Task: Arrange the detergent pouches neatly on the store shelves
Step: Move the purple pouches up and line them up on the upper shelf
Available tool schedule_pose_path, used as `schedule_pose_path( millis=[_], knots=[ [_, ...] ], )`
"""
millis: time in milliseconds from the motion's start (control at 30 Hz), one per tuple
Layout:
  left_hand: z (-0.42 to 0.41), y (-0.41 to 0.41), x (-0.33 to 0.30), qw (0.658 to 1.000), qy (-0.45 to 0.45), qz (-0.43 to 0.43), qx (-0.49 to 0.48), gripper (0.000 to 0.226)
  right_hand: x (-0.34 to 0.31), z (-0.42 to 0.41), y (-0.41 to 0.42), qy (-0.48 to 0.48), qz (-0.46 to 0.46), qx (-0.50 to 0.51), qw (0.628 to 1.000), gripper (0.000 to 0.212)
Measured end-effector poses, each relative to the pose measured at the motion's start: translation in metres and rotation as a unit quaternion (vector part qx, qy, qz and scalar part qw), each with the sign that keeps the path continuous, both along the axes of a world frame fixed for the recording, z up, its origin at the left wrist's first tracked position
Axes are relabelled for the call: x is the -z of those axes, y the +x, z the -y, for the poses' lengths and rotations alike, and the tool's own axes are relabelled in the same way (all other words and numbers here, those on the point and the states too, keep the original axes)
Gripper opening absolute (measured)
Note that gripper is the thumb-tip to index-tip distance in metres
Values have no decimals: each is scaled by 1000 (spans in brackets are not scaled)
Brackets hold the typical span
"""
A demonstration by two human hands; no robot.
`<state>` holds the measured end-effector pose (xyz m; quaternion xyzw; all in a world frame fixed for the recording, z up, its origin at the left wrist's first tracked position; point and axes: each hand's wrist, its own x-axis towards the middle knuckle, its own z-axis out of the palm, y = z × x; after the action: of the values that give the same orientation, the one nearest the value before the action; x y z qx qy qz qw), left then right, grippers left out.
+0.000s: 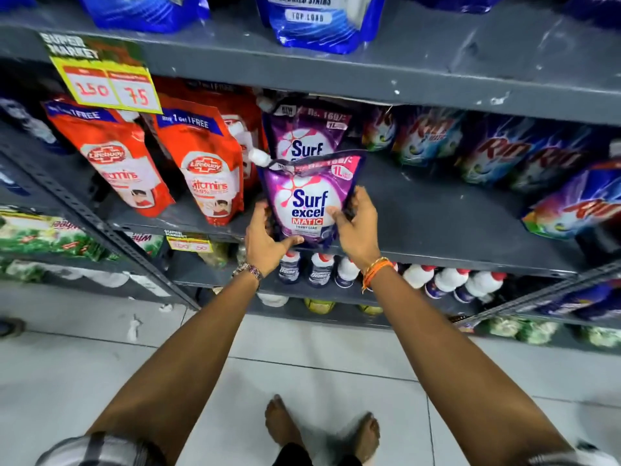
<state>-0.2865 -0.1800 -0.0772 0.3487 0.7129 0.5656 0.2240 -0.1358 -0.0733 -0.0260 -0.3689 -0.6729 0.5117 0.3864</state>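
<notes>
A purple Surf Excel Matic pouch stands upright at the front edge of the grey middle shelf. My left hand grips its lower left side and my right hand grips its lower right side. A second purple Surf Excel pouch stands directly behind it, partly hidden. Several Rin pouches lean in a loose row at the right of the same shelf, and one lies tilted near the front right.
Red Lifebuoy pouches stand to the left of the Surf pouches. Blue top-load pouches sit on the shelf above. White bottles line the shelf below. A yellow price tag hangs from the upper shelf edge. Bare shelf lies between Surf and Rin.
</notes>
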Motion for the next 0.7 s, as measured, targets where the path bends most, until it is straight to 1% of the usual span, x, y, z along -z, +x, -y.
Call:
schedule_pose_path(
  millis=[167,300,433,533,700],
  knots=[
    [30,43,-26,999,32,-5,-24,84,-32,27,42,15,-37,-18,999,26],
    [46,74,-67,995,88,-2,-35,83,-84,43,75,25,-84,-31,996,28],
    [45,105,-128,989,150,1,-16,83,-156,43,105,62,-118,-32,991,31],
    [35,125,-187,981,191,-39,-3,78,-211,33,125,103,-146,-22,984,33],
    [-3,138,-270,971,221,-88,32,77,-280,-7,142,160,-200,3,967,33]
  ],
)
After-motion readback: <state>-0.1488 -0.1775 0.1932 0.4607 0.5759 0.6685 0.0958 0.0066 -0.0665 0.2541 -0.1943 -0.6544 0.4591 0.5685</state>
